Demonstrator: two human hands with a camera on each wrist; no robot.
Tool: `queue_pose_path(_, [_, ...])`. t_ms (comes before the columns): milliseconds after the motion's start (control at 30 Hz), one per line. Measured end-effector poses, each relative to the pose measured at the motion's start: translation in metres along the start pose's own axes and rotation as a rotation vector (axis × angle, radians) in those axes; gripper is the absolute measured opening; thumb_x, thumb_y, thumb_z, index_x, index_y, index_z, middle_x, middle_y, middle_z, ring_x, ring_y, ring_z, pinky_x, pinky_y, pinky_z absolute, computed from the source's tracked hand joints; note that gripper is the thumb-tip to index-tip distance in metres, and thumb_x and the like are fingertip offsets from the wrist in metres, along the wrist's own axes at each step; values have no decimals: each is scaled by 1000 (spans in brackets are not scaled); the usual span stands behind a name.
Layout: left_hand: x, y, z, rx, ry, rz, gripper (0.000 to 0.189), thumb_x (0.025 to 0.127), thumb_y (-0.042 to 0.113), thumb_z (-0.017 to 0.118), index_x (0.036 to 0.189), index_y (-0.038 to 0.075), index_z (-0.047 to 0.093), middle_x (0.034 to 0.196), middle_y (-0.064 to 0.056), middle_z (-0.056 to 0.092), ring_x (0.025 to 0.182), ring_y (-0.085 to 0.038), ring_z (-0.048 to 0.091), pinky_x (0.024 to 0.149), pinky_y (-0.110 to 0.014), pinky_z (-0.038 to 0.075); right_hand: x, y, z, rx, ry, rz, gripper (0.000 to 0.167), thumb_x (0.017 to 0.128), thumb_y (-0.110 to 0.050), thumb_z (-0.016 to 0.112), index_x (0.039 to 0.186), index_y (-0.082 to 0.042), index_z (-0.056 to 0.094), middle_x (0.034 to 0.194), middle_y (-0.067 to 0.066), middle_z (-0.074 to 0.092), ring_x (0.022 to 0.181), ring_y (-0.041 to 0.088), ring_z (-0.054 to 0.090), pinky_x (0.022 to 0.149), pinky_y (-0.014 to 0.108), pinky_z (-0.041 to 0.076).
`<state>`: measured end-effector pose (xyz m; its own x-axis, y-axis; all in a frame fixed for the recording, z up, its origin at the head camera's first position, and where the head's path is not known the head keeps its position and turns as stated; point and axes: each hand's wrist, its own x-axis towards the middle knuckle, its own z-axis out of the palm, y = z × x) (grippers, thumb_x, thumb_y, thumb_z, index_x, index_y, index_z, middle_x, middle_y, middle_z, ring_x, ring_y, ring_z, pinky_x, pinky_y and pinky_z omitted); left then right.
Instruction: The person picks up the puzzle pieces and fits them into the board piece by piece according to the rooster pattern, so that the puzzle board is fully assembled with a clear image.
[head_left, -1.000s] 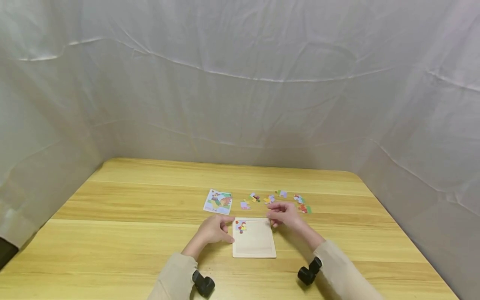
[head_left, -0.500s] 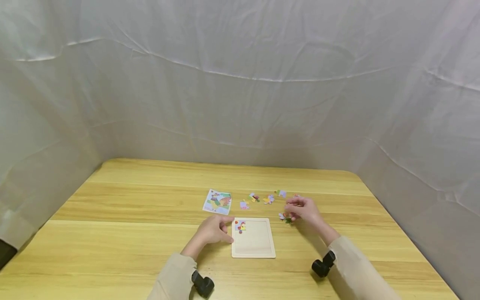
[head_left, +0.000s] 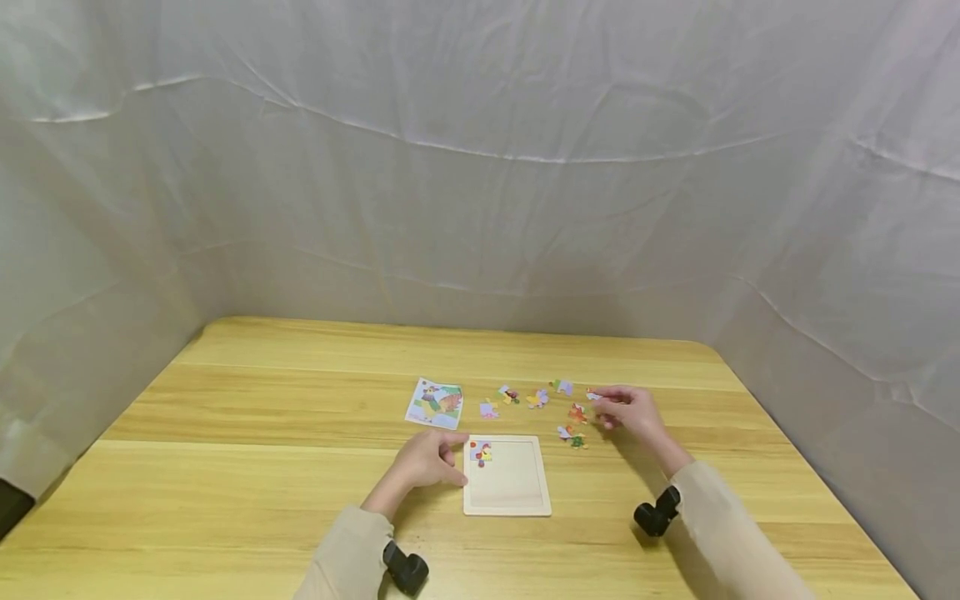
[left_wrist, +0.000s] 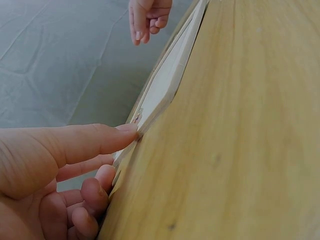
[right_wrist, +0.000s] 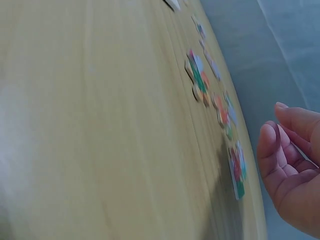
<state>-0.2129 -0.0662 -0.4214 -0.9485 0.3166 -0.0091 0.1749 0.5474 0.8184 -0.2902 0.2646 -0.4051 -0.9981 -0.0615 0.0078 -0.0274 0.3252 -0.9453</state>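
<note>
A pale wooden puzzle tray (head_left: 517, 475) lies flat, with one colourful puzzle piece (head_left: 482, 452) in its upper left corner. My left hand (head_left: 426, 460) touches the tray's left side with extended thumb and index finger. The left wrist view shows the thumb (left_wrist: 95, 142) against the rim and the other fingers curled beside it. My right hand (head_left: 633, 412) hovers over the rightmost pieces, fingers loosely bent, nothing visible between them. In the right wrist view, a red, blue and green puzzle piece (right_wrist: 236, 172) lies on the table beside this hand (right_wrist: 295, 167). The right hand partly hides pieces in the head view.
Several loose puzzle pieces (head_left: 537, 399) are scattered behind and to the right of the tray. A printed picture card (head_left: 435, 404) lies behind it, to the left. Pale fabric (head_left: 480, 208) hangs beyond the wooden table (head_left: 262, 467).
My right hand has moved right from the tray's upper right corner to the rightmost pieces. Puzzle pieces right of the tray have come into view. The left hand stays put.
</note>
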Motion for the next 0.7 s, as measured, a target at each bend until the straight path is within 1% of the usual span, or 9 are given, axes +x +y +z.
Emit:
queue_pose_path(67, [0, 0, 0, -3, -1, -2, 60, 61, 5, 77, 117, 0, 57, 58, 2, 46, 51, -10, 37, 46, -24, 31, 2, 2, -3, 10, 11, 13, 34, 83, 0, 59, 111, 17, 51, 82, 20, 62, 53, 12, 56, 51, 23, 48])
queue_pose_path(167, [0, 0, 0, -1, -3, -1, 60, 61, 5, 77, 118, 0, 57, 58, 2, 46, 51, -10, 37, 46, -24, 31, 5, 3, -7, 19, 21, 26, 36, 83, 1, 59, 113, 17, 49, 81, 19, 63, 57, 14, 59, 52, 25, 49])
queue_pose_path(300, [0, 0, -1, 3, -1, 0, 60, 61, 5, 77, 118, 0, 57, 58, 2, 46, 51, -10, 38, 47, -24, 31, 9, 5, -10, 23, 34, 41, 37, 83, 2, 58, 115, 17, 48, 78, 14, 63, 60, 16, 62, 52, 25, 49])
queue_pose_path(500, [-1, 0, -1, -4, 0, 0, 60, 61, 5, 77, 117, 0, 57, 58, 2, 45, 51, -10, 37, 47, -24, 31, 17, 9, -13, -66, 45, 57, 37, 83, -1, 59, 116, 15, 50, 77, 7, 61, 60, 12, 58, 52, 25, 48])
queue_pose_path(633, [-2, 1, 0, -6, 4, 4, 60, 61, 5, 77, 117, 0, 57, 58, 2, 46, 50, -10, 37, 46, -24, 31, 22, 12, -15, -154, 52, 78, 39, 82, -7, 62, 115, 10, 53, 74, 3, 55, 54, 9, 49, 50, 24, 45])
queue_pose_path(700, [-2, 1, 0, -7, 6, 7, 60, 61, 5, 78, 117, 0, 57, 58, 2, 46, 51, -10, 38, 46, -24, 31, 23, 13, -16, -189, 39, 88, 40, 82, -10, 63, 116, 9, 54, 67, 2, 51, 50, 8, 43, 47, 24, 42])
